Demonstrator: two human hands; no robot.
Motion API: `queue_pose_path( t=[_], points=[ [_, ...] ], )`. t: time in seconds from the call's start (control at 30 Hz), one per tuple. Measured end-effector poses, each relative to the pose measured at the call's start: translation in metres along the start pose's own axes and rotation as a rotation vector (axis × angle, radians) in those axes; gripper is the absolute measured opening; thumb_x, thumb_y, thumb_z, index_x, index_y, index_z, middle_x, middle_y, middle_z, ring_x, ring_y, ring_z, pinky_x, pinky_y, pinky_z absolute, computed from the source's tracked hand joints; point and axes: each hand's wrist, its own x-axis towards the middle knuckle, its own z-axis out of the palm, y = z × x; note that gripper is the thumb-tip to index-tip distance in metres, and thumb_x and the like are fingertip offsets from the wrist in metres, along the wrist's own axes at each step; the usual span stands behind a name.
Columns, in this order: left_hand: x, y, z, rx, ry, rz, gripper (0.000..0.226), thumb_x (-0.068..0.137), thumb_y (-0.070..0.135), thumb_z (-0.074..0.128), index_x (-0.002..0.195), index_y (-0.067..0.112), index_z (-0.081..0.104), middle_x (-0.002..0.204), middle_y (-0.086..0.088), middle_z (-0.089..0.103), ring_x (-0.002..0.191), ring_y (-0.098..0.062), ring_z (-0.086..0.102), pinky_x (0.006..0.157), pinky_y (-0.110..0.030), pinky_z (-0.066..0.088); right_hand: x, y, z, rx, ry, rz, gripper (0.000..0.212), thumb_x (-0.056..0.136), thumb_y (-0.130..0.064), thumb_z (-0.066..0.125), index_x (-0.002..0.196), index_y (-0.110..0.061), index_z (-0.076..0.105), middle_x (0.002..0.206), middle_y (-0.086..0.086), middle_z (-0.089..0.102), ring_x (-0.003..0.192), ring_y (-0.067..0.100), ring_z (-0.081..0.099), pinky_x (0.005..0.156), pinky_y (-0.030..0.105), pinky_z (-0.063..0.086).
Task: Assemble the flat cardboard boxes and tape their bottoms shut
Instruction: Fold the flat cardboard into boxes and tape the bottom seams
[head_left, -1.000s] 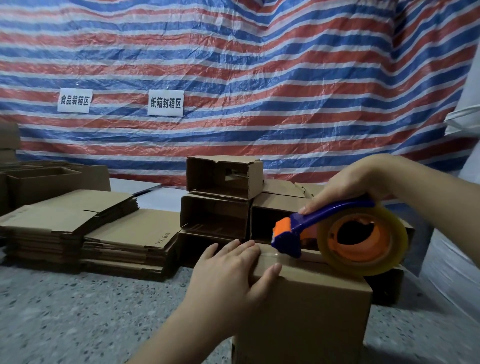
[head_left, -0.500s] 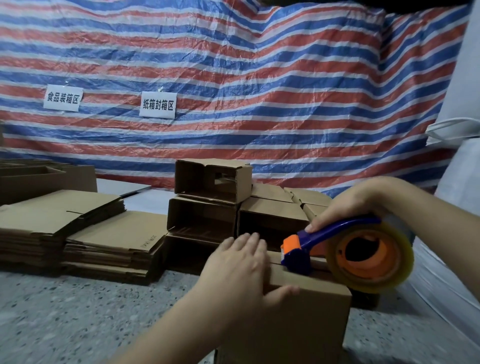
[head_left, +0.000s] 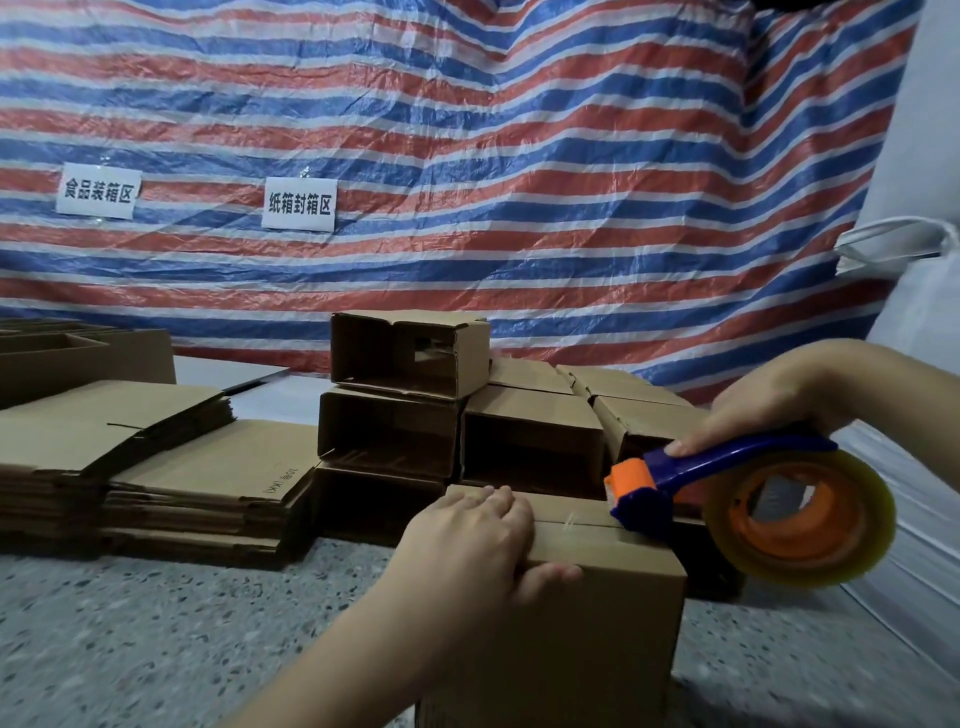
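Speckled grey terrazzo floor (head_left: 130, 623) runs under everything, with a crinkled red, blue and white striped tarp (head_left: 519, 156) hung behind. Front and centre stands the box (head_left: 597, 623), plain brown corrugated card, squared up, its closed flaps facing up. The flap seam runs left to right across the top, with a glossy strip of clear tape lying along it. The left hand (head_left: 467, 540) lies flat over the box's top left part, fingers spread toward the far edge and thumb hooked down the near face. At the seam's right end sits the tape gun (head_left: 727, 493): a blue plastic handle, orange head pressed onto the card, and a fat translucent yellowish roll on an orange hub hanging off the box's right edge. Its long axis slants from the roll down-left to the head. The right hand (head_left: 763, 410) is wrapped closed round the handle. Behind are stacked boxes (head_left: 410, 353) on their sides, open mouths toward the camera. Left lie flat cartons (head_left: 208, 467) in layered piles. Two white paper signs (head_left: 300, 203) are stuck to the tarp.
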Motion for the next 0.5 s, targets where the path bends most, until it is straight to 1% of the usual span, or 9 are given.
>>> queue_pose_path(
  t=[0.1,0.2,0.27,0.33,0.4,0.5],
  points=[
    [-0.001,0.001,-0.002,-0.012,-0.008,0.004,0.081,0.089,0.075,0.018,0.155,0.027,0.021,0.162,0.002,0.023,0.149,-0.015,0.018,0.119,-0.029,0.011,-0.002,0.006,0.006,0.015,-0.026,0.007,0.091,0.053,-0.075,0.077,0.12,-0.015,0.064,0.103,0.008,0.078,0.088,0.018,0.075,0.074,0.027,0.057],
    [0.0,0.002,-0.006,-0.016,-0.069,0.011,0.076,0.091,0.074,0.019,0.155,0.033,0.014,0.163,0.002,0.019,0.15,-0.017,0.016,0.12,-0.032,0.011,-0.004,0.004,0.009,0.022,-0.022,-0.008,0.081,0.056,-0.073,0.074,0.115,-0.019,0.063,0.099,0.007,0.078,0.087,0.017,0.075,0.073,0.026,0.058],
    [0.005,0.003,-0.009,-0.011,-0.109,0.023,0.078,0.091,0.074,0.021,0.156,0.03,0.011,0.163,0.001,0.017,0.15,-0.019,0.015,0.12,-0.036,0.01,-0.005,0.004,0.01,0.028,-0.018,-0.009,0.076,0.059,-0.072,0.072,0.114,-0.021,0.062,0.099,0.006,0.078,0.085,0.016,0.075,0.07,0.024,0.058],
    [0.012,0.011,-0.009,-0.015,-0.101,0.044,0.086,0.088,0.078,0.023,0.156,0.027,0.009,0.164,0.001,0.014,0.15,-0.019,0.012,0.12,-0.038,0.008,-0.004,0.005,0.01,0.038,-0.018,0.003,0.081,0.058,-0.072,0.072,0.117,-0.018,0.063,0.098,0.007,0.078,0.082,0.015,0.075,0.068,0.024,0.057],
    [0.021,0.026,-0.006,-0.047,-0.088,0.071,0.091,0.086,0.081,0.024,0.156,0.025,0.009,0.164,0.002,0.012,0.15,-0.017,0.01,0.118,-0.037,0.004,-0.003,0.007,0.01,0.051,-0.021,0.013,0.084,0.056,-0.072,0.073,0.117,-0.015,0.063,0.092,0.005,0.078,0.077,0.014,0.075,0.065,0.023,0.057],
    [0.029,0.045,0.003,-0.051,-0.109,0.073,0.086,0.089,0.076,0.029,0.155,0.022,0.015,0.163,-0.002,0.018,0.15,-0.02,0.015,0.12,-0.04,0.009,0.001,0.013,0.012,0.088,-0.023,-0.006,0.088,0.056,-0.073,0.074,0.12,-0.013,0.064,0.097,0.006,0.078,0.081,0.015,0.073,0.072,0.025,0.057]
  ],
)
